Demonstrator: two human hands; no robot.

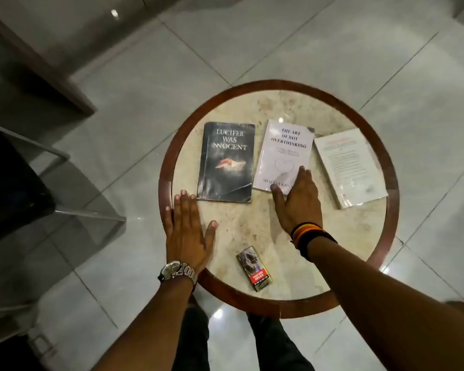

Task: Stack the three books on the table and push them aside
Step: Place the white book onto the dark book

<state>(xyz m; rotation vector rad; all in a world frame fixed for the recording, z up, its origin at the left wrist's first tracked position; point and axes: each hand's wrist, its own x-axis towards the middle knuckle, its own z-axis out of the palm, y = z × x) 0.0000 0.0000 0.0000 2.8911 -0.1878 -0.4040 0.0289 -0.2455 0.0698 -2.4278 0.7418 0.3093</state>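
Marble-topped round table (252, 108): three books side by side, unstacked.
Left hand (188, 231): flat, fingers spread, holding nothing; black book (227, 162) just beyond its fingertips.
Right hand (298, 202): flat, open, fingertips over the white book (283, 153)'s near corner.
Third book (350, 167): beside the right hand's fingers, back cover up.
Cigarette pack (254, 268): between the wrists, clear of the books.

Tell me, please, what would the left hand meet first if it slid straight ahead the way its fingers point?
Probably the black book: the left hand lies flat at the table's rim, fingertips just short of the book's near left corner. It might graze only that corner, or pass just left of it.
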